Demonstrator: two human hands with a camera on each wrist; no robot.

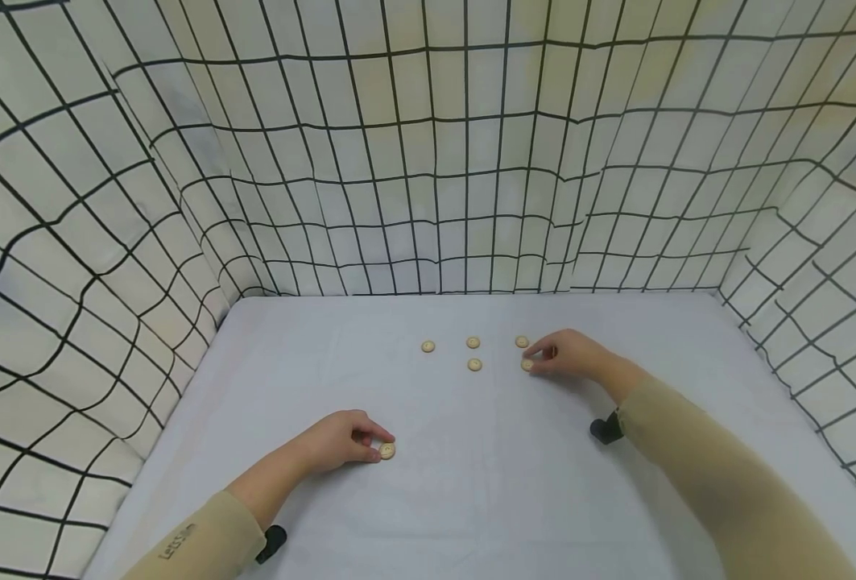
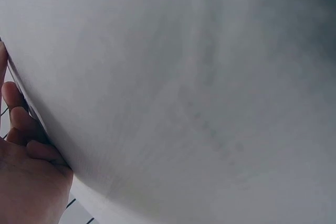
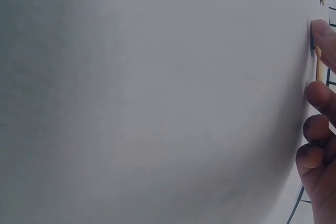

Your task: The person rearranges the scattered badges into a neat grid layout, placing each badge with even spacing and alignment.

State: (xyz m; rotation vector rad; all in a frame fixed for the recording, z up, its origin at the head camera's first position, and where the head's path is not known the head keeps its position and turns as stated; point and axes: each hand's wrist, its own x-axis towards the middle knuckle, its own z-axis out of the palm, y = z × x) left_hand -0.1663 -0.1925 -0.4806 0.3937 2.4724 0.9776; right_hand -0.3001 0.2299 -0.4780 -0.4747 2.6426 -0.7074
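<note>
In the head view, my left hand (image 1: 341, 441) pinches a round, light wooden button (image 1: 387, 451) between thumb and forefinger, low over the white cloth at the left front. Further back on the right, my right hand (image 1: 571, 354) holds another wooden button (image 1: 527, 366) by its edge with thumb and forefinger. Just behind that one lies a third button (image 1: 522, 341). Only curled fingers and part of the palm of the left hand (image 2: 31, 166) show in the left wrist view; its button is hidden there. The right hand (image 3: 319, 145) appears at the right edge of the right wrist view.
More buttons lie on the white-covered table (image 1: 428, 515): a left one (image 1: 428, 346), a middle back one (image 1: 473, 342) and one in front of it (image 1: 474, 365). White walls with a black grid (image 1: 435, 161) enclose the table's back and sides.
</note>
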